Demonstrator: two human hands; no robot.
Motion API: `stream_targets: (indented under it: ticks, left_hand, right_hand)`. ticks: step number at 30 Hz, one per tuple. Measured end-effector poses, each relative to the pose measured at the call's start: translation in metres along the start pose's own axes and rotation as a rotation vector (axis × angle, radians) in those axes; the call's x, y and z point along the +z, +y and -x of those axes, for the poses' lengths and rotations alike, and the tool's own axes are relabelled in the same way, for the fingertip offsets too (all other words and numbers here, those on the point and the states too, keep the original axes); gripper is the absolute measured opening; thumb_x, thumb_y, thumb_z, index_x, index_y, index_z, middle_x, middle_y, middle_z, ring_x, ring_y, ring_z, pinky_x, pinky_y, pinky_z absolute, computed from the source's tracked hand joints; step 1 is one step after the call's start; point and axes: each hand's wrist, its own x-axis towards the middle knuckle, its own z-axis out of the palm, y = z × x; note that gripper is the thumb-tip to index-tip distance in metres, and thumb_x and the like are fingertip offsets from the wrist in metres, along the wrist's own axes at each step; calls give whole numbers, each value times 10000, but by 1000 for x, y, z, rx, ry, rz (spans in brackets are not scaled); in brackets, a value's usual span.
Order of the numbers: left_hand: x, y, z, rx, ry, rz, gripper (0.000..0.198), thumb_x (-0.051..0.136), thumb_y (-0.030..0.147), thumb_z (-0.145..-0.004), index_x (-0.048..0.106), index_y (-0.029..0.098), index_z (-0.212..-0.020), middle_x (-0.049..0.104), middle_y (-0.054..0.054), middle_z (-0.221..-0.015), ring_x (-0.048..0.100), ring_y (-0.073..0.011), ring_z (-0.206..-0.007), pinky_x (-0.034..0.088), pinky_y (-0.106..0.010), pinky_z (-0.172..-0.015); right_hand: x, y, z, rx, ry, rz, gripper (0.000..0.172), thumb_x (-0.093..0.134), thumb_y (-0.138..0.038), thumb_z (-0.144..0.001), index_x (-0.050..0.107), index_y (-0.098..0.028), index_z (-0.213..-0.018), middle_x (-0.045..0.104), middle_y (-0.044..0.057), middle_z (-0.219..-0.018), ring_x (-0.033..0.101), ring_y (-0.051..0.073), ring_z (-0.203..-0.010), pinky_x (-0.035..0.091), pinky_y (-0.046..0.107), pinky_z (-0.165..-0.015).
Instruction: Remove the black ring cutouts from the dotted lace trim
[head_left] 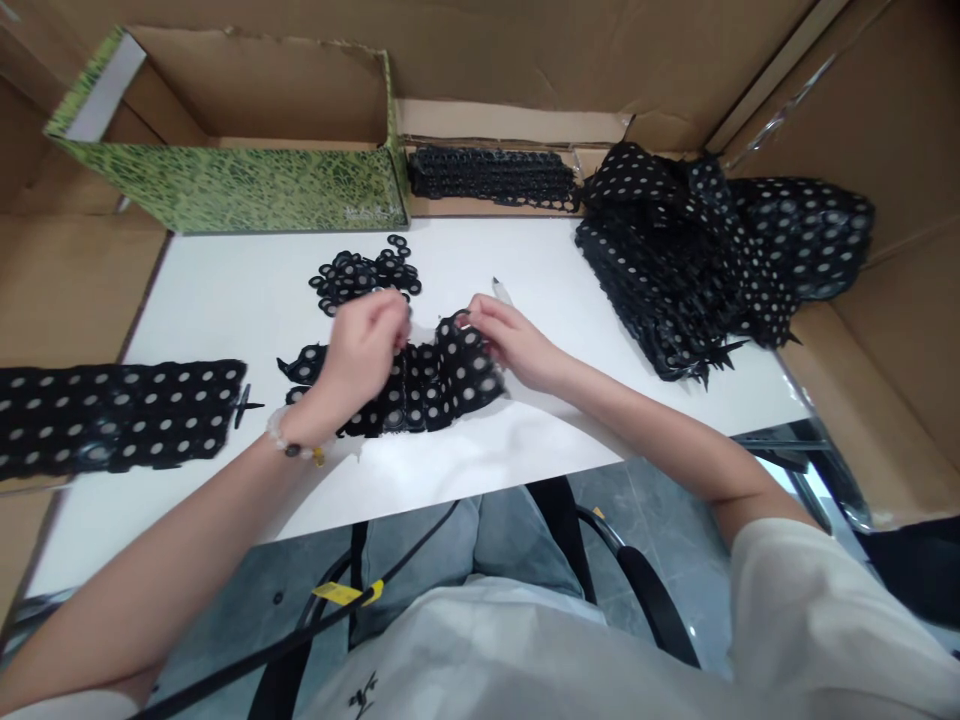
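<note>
Left hand (364,350): pinching the top edge of the black dotted lace (427,385)
Right hand (510,340): pinching the same piece, seemingly to keep it taut
Lace: middle of the white table (450,470)
Beyond: heaped lace (667,270) at the right edge

Before you lies matt black lace (427,385), a soft cloth pierced with round holes, on a smooth white board (480,475). Around it rises rough brown cardboard (525,60), with a faintly glossy green printed paper box (225,190).
</note>
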Motion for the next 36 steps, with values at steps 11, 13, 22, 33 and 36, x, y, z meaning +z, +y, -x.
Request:
stream_targets:
  ticks: [11,13,22,33,36]
  left_hand:
    - [20,8,15,129,-38,-443,324,477,331,-962,547,231,-662,546,-36,-616,578,-261,-773,395,-453,-873]
    - [24,8,17,130,-68,-457,336,429,338,-992,577,227,-712,571,-52,-657,588,-273,-796,394,-470,-889]
    - [21,3,13,170,-263,-388,367,384,501,-1031,528,216,-850,596,-78,-822,574,-300,-890,399,-509,-970]
    - [-22,-33,-18,72,-215,-368,270,389,435,-1038,484,235,-885,587,-73,-882,547,-268,-855,463,-459,-864]
    - [-33,-51,-26,-56,141,-501,208,465,377,-1022,611,244,-955,656,-88,-900,574,-318,-992,446,-476,-903]
  right_hand:
    - [-2,-23,8,233,5,-73,344,895,-395,-696,640,-184,-790,609,-27,-696,509,119,-652,393,281,-625]
    - [-1,-22,9,220,-37,-72,373,906,-442,-698,656,-167,-736,622,-23,-703,512,113,-672,410,288,-662]
    - [1,-12,8,217,-51,-67,245,863,-340,-718,763,-153,-840,688,-6,-754,540,113,-690,392,277,-680]
    - [-34,-20,-2,225,156,90,100,844,-214,-717,770,-164,-762,739,34,-759,607,151,-724,475,297,-731]
    - [-38,-23,-2,249,161,168,67,776,-158,-768,789,-159,-834,757,51,-821,616,160,-772,475,293,-753]
